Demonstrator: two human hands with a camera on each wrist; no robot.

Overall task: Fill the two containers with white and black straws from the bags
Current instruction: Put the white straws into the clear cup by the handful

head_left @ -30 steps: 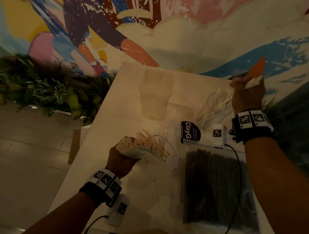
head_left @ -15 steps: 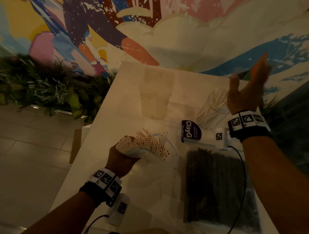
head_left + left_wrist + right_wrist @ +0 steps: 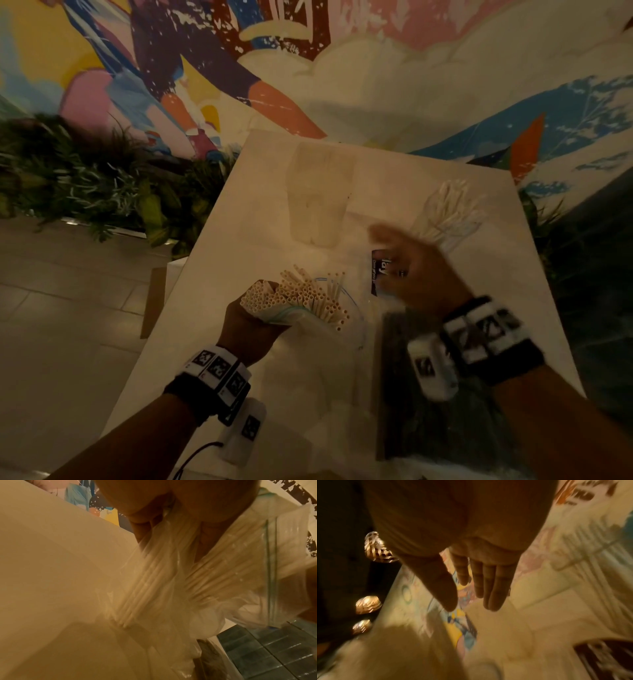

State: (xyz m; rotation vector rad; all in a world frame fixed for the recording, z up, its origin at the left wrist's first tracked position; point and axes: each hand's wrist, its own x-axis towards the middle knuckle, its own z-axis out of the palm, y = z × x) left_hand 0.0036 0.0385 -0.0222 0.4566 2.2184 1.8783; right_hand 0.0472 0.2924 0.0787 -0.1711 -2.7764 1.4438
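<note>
Only the white letters "lay" can be read, on a dark label half hidden behind the right hand.

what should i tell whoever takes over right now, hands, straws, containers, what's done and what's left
Left hand: grips the clear plastic bag of white paper straws, held upright with its mouth open.
Right hand: open and empty, fingers straight, blurred in motion over the white table.
Far-right clear container: already holds white straws.
Far-left clear container: looks empty.
Flat clear bag of black straws: lies on the table under the right wrist, seemingly untouched.
Done: some white straws moved.
Left: probably the rest of the white straws, then all the black ones into the empty container.
</note>
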